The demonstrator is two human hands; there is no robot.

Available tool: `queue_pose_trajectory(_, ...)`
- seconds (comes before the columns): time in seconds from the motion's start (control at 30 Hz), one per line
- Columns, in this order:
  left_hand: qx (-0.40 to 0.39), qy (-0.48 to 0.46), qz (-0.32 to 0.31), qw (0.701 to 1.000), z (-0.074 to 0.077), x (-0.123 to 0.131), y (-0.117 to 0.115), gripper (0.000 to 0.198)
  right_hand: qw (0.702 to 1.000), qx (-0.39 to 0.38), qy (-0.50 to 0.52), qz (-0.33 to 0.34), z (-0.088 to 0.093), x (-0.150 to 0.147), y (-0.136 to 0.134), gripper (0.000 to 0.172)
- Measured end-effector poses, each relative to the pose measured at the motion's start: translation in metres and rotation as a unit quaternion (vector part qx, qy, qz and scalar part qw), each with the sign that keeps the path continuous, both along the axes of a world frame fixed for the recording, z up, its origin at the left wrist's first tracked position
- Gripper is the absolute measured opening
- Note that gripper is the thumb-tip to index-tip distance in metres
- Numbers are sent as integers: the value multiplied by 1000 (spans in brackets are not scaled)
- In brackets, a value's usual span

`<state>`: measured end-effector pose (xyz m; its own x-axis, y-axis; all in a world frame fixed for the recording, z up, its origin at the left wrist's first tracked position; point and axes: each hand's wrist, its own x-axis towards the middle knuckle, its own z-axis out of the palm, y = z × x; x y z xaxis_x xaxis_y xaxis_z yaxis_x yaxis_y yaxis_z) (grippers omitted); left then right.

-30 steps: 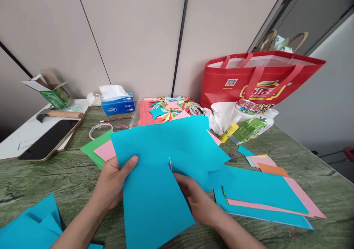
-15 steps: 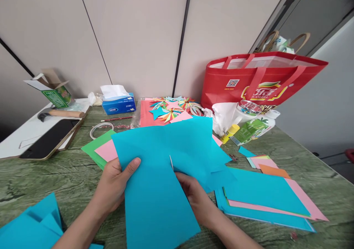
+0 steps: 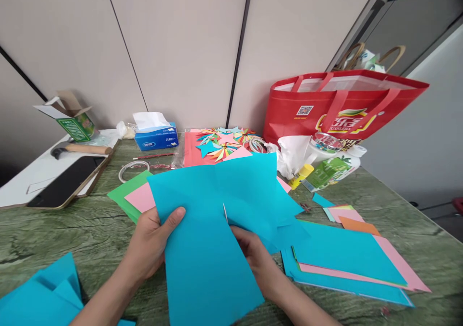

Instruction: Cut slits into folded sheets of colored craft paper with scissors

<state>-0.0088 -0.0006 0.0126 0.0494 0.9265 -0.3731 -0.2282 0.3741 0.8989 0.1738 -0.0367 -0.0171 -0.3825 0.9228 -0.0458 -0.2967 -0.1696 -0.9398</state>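
While the left hand point(image 3: 150, 241) pinched the blue sheet point(image 3: 213, 268) by its left edge, the right hand point(image 3: 257, 261) gripped mostly hidden scissors point(image 3: 225, 213), blade showing at the cut.

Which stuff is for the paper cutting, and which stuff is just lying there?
For the cutting:
blue sheet, held in the left hand
thin blade at the cut, near the right hand

Probably just lying about:
hammer
phone
tissue box
red bag
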Motion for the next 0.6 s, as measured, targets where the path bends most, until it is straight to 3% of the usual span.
queue_pose_trajectory(0.33,-3,-9,-7,1000,1,2,1,35,1000,-3,-28,-12,1,-1,0,34)
queue_pose_trajectory(0.6,1,-4,3,1000,1,2,0,37,998,-7,-48,-36,-2,-3,1,21)
